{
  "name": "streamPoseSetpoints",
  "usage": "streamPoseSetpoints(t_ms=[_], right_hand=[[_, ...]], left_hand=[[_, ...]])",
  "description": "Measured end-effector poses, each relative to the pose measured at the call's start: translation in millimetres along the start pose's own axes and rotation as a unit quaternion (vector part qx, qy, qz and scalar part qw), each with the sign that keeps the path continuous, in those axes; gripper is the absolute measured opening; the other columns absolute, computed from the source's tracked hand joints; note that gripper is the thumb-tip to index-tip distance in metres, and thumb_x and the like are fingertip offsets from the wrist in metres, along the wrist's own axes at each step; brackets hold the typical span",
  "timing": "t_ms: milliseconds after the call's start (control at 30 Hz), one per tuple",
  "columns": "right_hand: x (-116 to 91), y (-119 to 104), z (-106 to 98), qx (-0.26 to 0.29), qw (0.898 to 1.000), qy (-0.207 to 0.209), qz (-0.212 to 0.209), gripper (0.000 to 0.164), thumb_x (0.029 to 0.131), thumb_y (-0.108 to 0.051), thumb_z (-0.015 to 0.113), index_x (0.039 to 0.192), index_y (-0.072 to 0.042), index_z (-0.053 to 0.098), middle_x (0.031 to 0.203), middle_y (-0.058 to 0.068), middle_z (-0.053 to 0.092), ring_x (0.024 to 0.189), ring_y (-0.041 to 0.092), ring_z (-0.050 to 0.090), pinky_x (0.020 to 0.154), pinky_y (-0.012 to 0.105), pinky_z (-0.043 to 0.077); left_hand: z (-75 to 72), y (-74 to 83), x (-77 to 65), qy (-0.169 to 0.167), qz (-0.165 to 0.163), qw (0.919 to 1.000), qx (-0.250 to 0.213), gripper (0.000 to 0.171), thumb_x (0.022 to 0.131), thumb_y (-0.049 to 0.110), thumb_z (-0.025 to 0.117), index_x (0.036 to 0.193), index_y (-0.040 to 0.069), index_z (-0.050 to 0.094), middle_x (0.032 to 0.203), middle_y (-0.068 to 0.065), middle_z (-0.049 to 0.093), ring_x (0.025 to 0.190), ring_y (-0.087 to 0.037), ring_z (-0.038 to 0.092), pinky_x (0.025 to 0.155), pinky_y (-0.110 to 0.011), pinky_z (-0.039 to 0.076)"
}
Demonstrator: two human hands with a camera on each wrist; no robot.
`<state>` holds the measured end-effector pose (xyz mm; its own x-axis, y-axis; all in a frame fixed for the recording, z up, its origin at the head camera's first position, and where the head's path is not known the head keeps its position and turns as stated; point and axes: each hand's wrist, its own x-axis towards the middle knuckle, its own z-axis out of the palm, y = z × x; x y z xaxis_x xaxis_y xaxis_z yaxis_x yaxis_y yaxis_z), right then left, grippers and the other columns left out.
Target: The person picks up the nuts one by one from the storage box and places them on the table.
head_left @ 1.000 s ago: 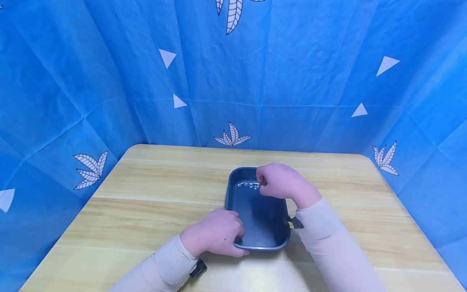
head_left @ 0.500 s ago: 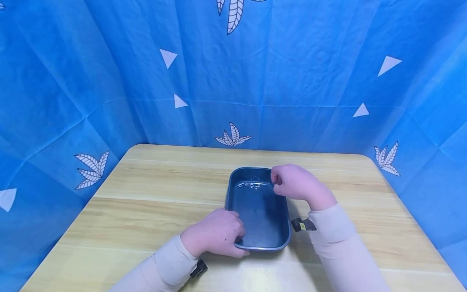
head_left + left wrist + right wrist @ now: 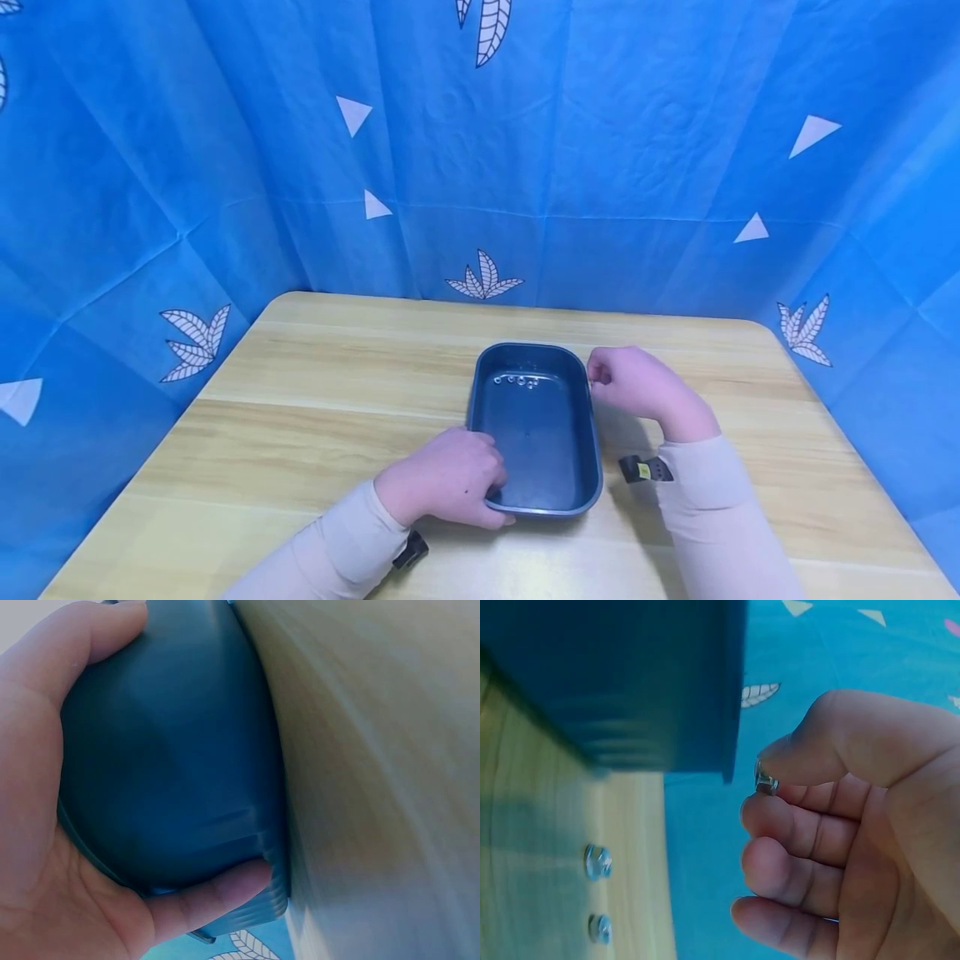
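Note:
A dark blue rectangular tray (image 3: 528, 450) sits on the table with several small shiny metal nuts (image 3: 521, 381) in a loose row near its far end. My left hand (image 3: 446, 479) grips the near left corner; in the left wrist view its thumb and one finger lie against the outer wall, its other fingers hidden. Just outside the far right rim is my right hand (image 3: 637, 387). Between thumb and index finger it pinches a small metal nut (image 3: 765, 780), seen in the right wrist view. Two more nuts, an upper one (image 3: 598, 862) and a lower one (image 3: 600, 928), lie on the table beside the tray.
The light wood table (image 3: 337, 392) extends around the tray on all sides. A blue curtain (image 3: 637, 150) with leaf and triangle prints rises behind the table's far edge and along both sides. Dark wrist devices show under both sleeves.
My right hand has moved right, from over the tray's far end to outside its right rim. My left hand keeps its grip on the corner. The head view has shifted slightly.

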<state>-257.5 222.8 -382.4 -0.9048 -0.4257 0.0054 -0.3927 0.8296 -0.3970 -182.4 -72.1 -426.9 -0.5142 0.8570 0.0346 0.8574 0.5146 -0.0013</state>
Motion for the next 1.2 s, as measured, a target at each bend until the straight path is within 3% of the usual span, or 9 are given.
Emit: streamPoseSetpoints(t_ms=[467, 1200], right_hand=[[-6.7, 26.8, -5.5, 0.02, 0.999, 0.0, 0.036, 0.007, 0.083, -0.009, 0.063, 0.089, -0.01, 0.061, 0.076, 0.001, 0.059, 0.069, 0.02, 0.053, 0.067, 0.038, 0.045], [-11.4, 60.2, 5.8, 0.016, 0.997, -0.024, 0.076, 0.006, 0.088, -0.01, 0.06, 0.092, -0.011, 0.062, 0.082, 0.003, 0.06, 0.081, 0.024, 0.056, 0.076, 0.045, 0.046]], left_hand=[[-1.9, -0.5, -0.5, -0.008, -0.005, 0.9999, -0.005, 0.051, 0.082, 0.065, 0.068, 0.057, 0.026, 0.047, 0.058, 0.017, 0.039, 0.062, -0.007, 0.039, 0.053, -0.022, 0.031], [0.3, -0.6, -0.6, -0.011, -0.006, 0.9999, -0.001, 0.05, 0.082, 0.065, 0.067, 0.057, 0.027, 0.049, 0.059, 0.017, 0.04, 0.062, -0.007, 0.04, 0.054, -0.022, 0.032]])
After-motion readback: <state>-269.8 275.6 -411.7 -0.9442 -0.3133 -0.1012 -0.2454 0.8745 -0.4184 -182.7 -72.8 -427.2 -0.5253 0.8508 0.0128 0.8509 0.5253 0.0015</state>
